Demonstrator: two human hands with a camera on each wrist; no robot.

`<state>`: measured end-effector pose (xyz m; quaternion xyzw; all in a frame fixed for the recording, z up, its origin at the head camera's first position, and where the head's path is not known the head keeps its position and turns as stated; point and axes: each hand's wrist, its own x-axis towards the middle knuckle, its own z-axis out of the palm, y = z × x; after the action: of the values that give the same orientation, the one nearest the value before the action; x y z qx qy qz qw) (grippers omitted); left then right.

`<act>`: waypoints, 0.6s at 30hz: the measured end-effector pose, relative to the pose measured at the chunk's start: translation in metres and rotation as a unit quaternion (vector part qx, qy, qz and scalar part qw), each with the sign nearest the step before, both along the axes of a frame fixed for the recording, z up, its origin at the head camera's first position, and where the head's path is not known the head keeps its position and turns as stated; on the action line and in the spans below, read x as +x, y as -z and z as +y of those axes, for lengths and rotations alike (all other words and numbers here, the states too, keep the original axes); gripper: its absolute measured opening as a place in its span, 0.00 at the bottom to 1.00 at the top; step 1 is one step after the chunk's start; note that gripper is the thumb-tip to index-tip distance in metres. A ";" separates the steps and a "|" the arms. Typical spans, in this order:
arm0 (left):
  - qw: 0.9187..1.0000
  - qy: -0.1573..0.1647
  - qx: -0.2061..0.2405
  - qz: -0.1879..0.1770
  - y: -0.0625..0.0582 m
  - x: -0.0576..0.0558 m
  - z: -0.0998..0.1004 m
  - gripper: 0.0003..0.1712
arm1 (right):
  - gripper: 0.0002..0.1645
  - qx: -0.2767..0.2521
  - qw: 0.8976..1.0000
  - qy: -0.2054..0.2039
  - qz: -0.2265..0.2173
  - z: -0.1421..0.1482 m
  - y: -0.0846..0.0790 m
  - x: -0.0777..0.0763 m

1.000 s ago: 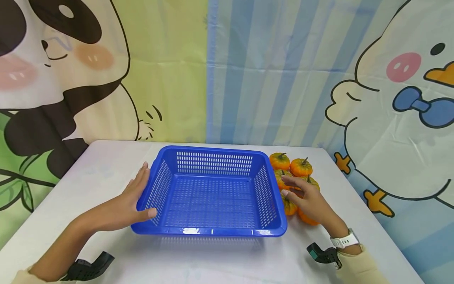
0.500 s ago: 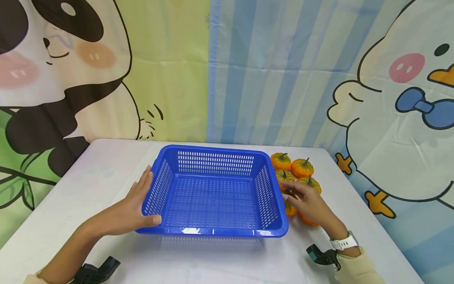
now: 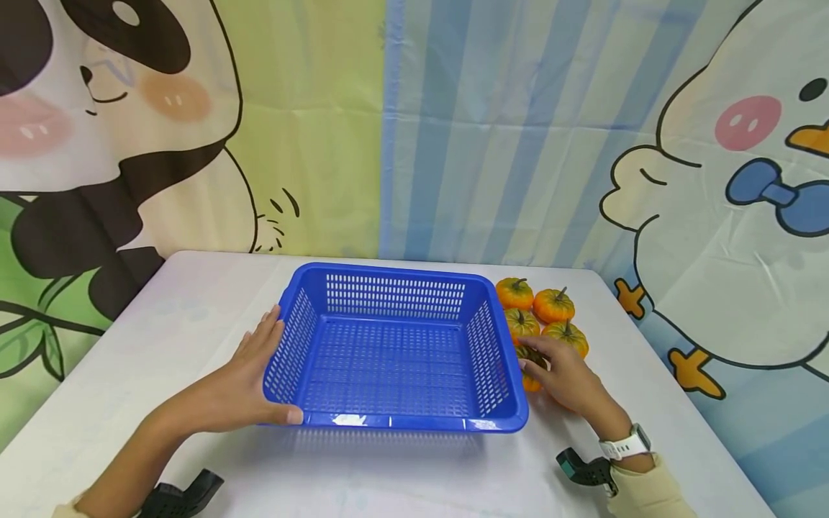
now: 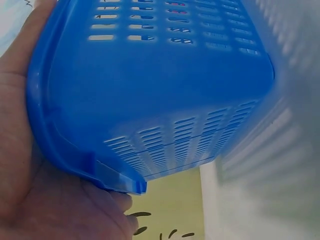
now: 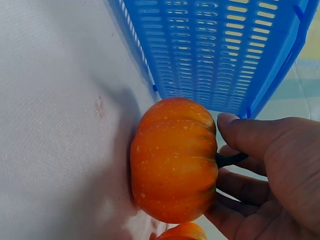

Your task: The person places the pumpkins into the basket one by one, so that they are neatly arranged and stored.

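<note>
A blue plastic basket [image 3: 388, 421] with slotted walls stands in the middle of the table. Along its left rim lies my left hand [image 3: 229, 392], fingers extended and thumb at the front corner. The left wrist view shows that palm [image 4: 65, 210] right against the rim. My right hand [image 3: 570, 378] is over the front left pumpkin [image 5: 172, 160], a small orange one with a dark green stem [image 5: 231, 160]. Thumb and fingers sit on either side of its top, and it stands close to the table surface. That hand partly hides another orange pumpkin [image 5: 182, 232] beside it.
Several more small orange-and-green pumpkins [image 3: 553, 306] stand in a cluster by the basket's right side. The white table [image 3: 363, 478] ends at a cartoon-printed curtain [image 3: 492, 144] behind. A white watch [image 3: 627, 444] is on the right wrist, and each wrist carries a black camera mount [image 3: 586, 469].
My left hand has slid a little toward the right and front along the basket's rim. My right hand has lowered, its fingers and thumb drawing together around the front left pumpkin.
</note>
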<state>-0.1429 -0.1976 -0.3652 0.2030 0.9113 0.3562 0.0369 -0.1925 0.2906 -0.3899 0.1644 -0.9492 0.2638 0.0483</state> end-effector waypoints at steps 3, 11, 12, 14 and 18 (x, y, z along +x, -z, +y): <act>1.000 -0.008 0.008 -0.005 0.002 0.000 0.000 0.79 | 0.24 0.013 1.000 0.000 0.005 -0.001 0.002 -0.001; 1.000 -0.023 0.013 -0.001 0.005 0.001 0.002 0.78 | 0.24 0.023 1.000 0.017 0.000 -0.003 0.005 0.000; 1.000 -0.025 0.011 -0.001 0.005 0.001 0.003 0.78 | 0.24 0.027 0.999 0.020 0.000 -0.003 0.005 0.000; 1.000 -0.028 0.008 0.000 0.004 0.001 0.003 0.77 | 0.24 0.029 0.999 0.017 0.001 -0.002 0.007 0.000; 1.000 -0.031 0.003 0.001 0.004 0.002 0.004 0.77 | 0.24 0.019 1.000 -0.001 -0.002 0.000 0.009 0.001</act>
<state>-0.1407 -0.1941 -0.3693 0.1747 0.9162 0.3597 0.0240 -0.1913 0.2908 -0.3992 0.1662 -0.9539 0.2460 0.0432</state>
